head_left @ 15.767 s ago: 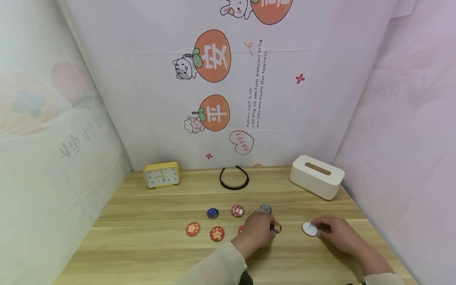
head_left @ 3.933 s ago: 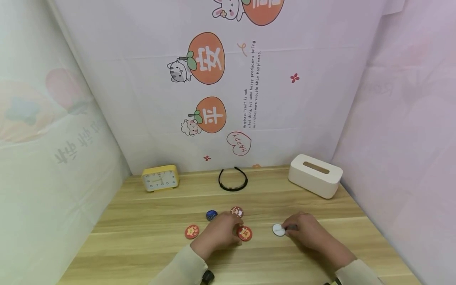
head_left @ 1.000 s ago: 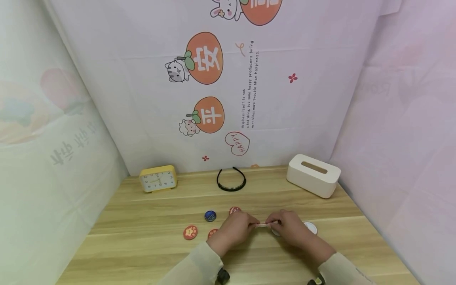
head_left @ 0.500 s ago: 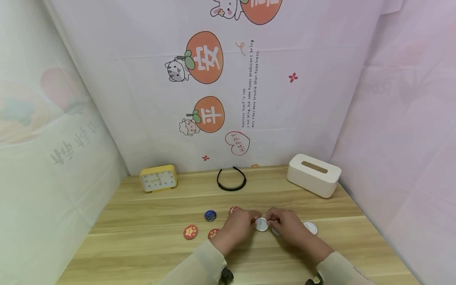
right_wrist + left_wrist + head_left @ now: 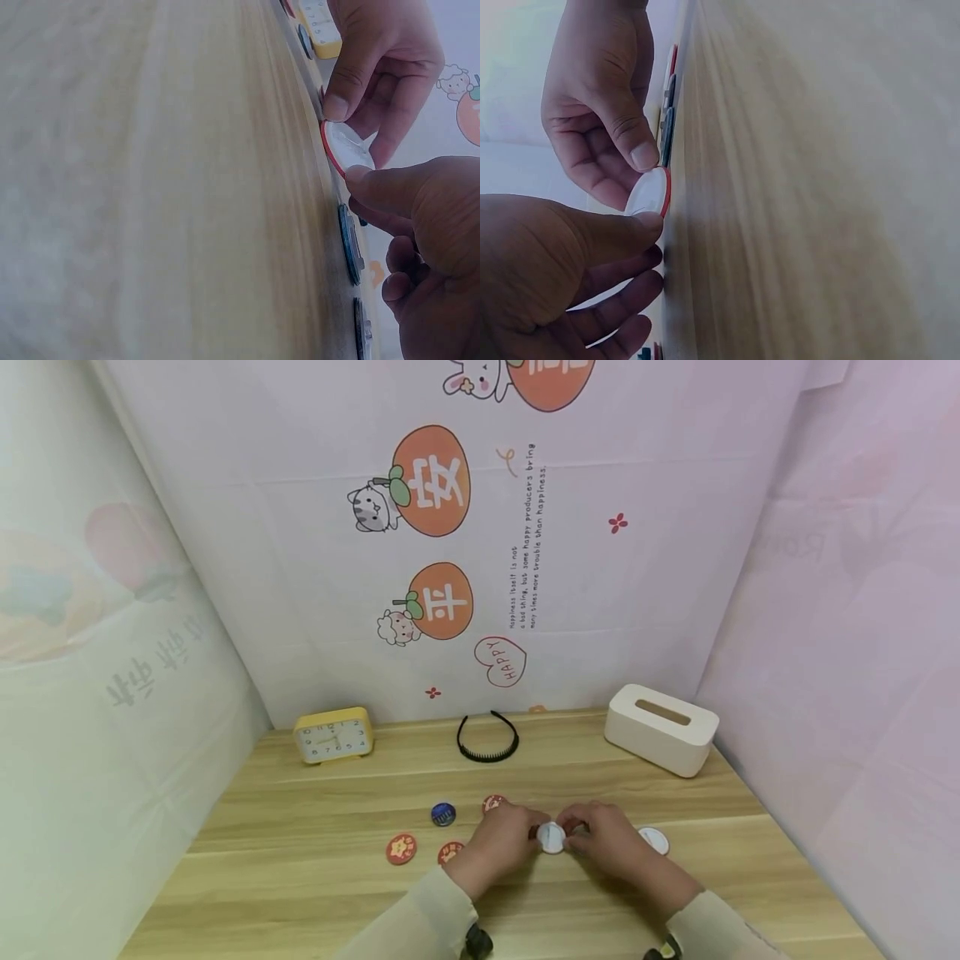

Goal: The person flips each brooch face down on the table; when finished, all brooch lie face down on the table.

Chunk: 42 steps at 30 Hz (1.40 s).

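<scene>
A round pin badge [image 5: 552,837] with a white back and a red rim is held between the two hands, back side up, close over the table. My left hand [image 5: 501,843] pinches its left edge; the thumb [image 5: 641,229] lies on the back. On the opposite edge my right hand [image 5: 611,842] pinches it between thumb and fingers, clear in the right wrist view. Beside the right hand another badge [image 5: 655,840] lies white back up. Dark-rimmed badges [image 5: 349,244] lie near that hand in the right wrist view.
Left of the hands lie a blue badge [image 5: 443,814] and red badges [image 5: 401,849], two of them partly hidden by the left hand. Farther back stand a yellow alarm clock [image 5: 333,737], a black headband [image 5: 487,755] and a white tissue box [image 5: 660,735].
The red badge, face up by my left hand earlier, was edge-on between both hands a second ago and now shows its white back. A white-backed badge now lies right of the right hand.
</scene>
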Each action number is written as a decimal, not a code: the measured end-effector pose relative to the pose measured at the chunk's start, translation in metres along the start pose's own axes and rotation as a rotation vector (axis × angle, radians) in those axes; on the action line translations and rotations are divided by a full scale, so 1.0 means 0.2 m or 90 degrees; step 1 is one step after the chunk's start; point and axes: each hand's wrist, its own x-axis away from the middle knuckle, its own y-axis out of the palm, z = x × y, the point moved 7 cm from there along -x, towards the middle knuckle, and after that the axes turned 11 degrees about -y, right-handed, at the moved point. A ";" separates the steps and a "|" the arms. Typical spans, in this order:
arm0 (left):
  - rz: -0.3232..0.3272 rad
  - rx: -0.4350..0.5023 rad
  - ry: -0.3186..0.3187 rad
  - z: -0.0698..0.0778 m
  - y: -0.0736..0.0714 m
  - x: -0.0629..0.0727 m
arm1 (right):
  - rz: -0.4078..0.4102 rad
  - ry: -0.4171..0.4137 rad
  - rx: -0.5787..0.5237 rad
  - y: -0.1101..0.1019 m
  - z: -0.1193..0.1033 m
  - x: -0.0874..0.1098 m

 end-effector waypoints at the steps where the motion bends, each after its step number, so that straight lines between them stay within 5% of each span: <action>1: -0.003 -0.003 -0.001 0.00 0.00 0.00 | -0.002 0.000 0.004 0.00 0.00 0.00; 42: -0.026 -0.039 -0.004 0.00 0.03 0.00 | -0.024 -0.082 0.070 0.00 -0.04 0.01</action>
